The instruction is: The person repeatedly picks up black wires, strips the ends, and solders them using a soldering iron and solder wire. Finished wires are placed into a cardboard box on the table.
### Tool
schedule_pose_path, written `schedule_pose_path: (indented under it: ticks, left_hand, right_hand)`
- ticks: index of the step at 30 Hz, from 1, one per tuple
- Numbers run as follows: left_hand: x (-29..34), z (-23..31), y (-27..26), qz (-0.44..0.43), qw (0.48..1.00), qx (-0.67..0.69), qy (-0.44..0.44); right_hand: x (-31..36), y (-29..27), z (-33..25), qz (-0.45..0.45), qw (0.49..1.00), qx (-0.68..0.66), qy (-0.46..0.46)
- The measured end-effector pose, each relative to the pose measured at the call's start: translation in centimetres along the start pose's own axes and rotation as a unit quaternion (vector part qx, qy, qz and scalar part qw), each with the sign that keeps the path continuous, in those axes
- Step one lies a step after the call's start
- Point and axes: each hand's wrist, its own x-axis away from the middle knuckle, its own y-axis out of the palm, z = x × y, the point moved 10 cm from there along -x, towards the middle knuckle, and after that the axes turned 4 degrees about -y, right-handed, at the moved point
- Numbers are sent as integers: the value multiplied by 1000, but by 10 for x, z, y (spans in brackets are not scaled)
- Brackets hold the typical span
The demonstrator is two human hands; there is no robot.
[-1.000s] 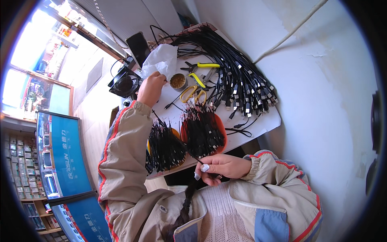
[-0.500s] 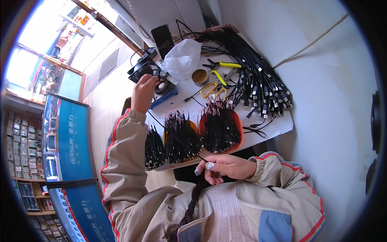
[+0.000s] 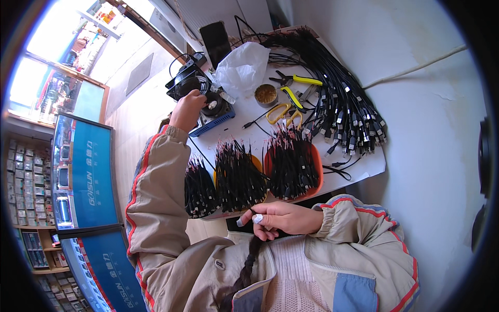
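Meanwhile, left hand (image 3: 186, 108) touches black fan (image 3: 188, 83).

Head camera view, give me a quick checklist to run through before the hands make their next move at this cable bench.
1. Left hand placed: it is up at the small black fan at the table's far left corner. Ok.
2. Right hand loaded: its fingers pinch a thin black cable end near the table's front edge. Ok, though the tip is too small to judge.
3. Stock within reach: bundles of short black cables lie just beyond the right hand. Ok.
4. Cutting tools free: yellow-handled scissors and pliers lie untouched. Ok.
5. Round tin open and unobstructed. Ok.
6. Whether the fan is running: cannot tell.
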Motion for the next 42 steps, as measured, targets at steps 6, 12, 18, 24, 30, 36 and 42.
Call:
schedule_pose_path:
  ticks: [6,12,18,24,30,36,42]
  left_hand:
    - [-8,8,2,-10,1000,-20,18]
    - [-10,14,4,-22,998,-56,33]
    - [-8,19,4,-19,996,-78,41]
    - [2,19,-12,43,998,-23,36]
    - [63,11,-96,236,946,209,-69]
    - [153,32,-171,334,907,242,-87]
    - [241,4,-231,416,877,198,-135]
  right_hand:
    - [-1,-4,1,-3,1000,4,1]
    - [-1,-4,2,-11,1000,3,6]
    - [-2,-2,5,-19,1000,-9,15]
    - [1,6,5,-10,1000,-2,11]
    - [7,37,16,-59,996,68,29]
    - [-6,80,44,-154,978,130,59]
    - [-43,83,93,-161,975,127,91]
